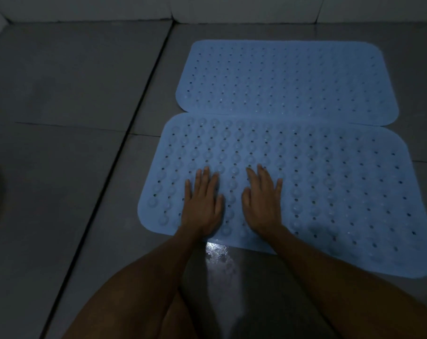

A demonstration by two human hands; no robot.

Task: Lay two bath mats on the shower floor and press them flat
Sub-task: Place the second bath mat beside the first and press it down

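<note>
Two light blue bath mats with rows of holes and round bumps lie side by side on the grey tiled floor. The far mat lies flat near the wall. The near mat lies in front of it, their long edges touching or slightly overlapping. My left hand rests palm down on the near mat's left part, fingers straight and spread. My right hand lies flat beside it, a little to the right, fingers straight too. Both hands hold nothing.
Grey floor tiles with dark grout lines stretch to the left. A pale wall base runs along the back. A wet, shiny patch lies on the floor just before the near mat. My knee is at the bottom.
</note>
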